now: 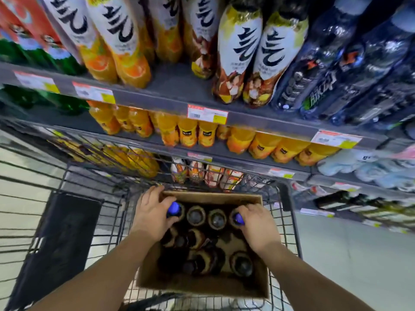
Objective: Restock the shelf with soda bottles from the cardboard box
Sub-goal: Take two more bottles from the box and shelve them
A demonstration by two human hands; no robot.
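Your left hand [152, 215] grips blue-capped soda bottle [174, 209], right hand [256, 224] grips another blue-capped bottle [238, 218]; both curled round necks, ready to lift from cardboard box [202, 286] toward shelf [170, 95].

A shop aisle before me, grey metal shelves [170, 102] of orange drink bottles [187, 135], red-and-yellow paper price tags [207, 113], my black wire trolley [94, 151]

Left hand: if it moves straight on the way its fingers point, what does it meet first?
Probably the far wall of the box; the left hand, gripping a blue cap, has fingertips already near it. Depth is unclear.
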